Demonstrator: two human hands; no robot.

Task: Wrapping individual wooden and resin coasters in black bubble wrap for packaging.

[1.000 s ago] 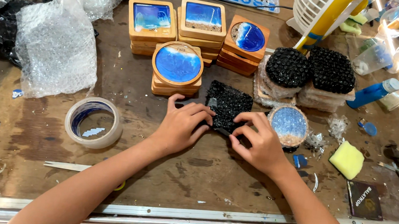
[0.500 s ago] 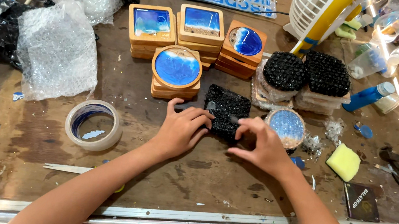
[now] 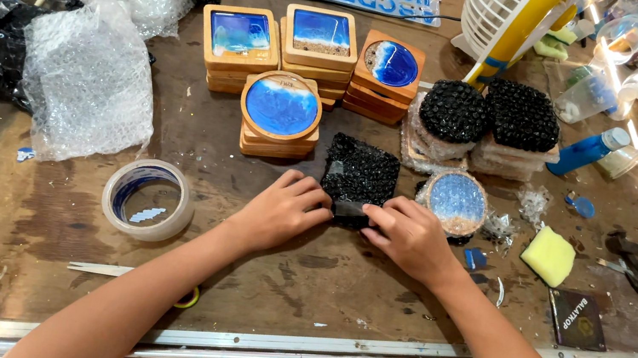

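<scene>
While both hands press on it, the square packet wrapped in black bubble wrap (image 3: pixel 360 176) lies flat on the worn brown wooden table (image 3: pixel 302 280), near its middle. The left hand (image 3: pixel 279 211) rests with curled fingers against the packet's near-left edge, and the right hand (image 3: pixel 408 237) pinches the near edge, thumb and fingers closed on the wrap. Just right of the packet, touching or nearly touching it, sits a round wooden coaster with a pale blue resin face (image 3: pixel 455 202). Just beyond the packet to the left stands a short stack of round wooden coasters with a deep blue resin top (image 3: pixel 281 112), and behind that a row of stacked square and octagonal wooden coasters with blue resin insets (image 3: pixel 315 45). Beyond the packet to the right are two more bundles capped in black bubble wrap (image 3: pixel 489 117). Farther right of the packet lies a yellow sponge (image 3: pixel 549 255). Well to the packet's left sit a roll of clear packing tape (image 3: pixel 149 199) and a crumpled sheet of clear bubble wrap (image 3: pixel 85 79).
</scene>
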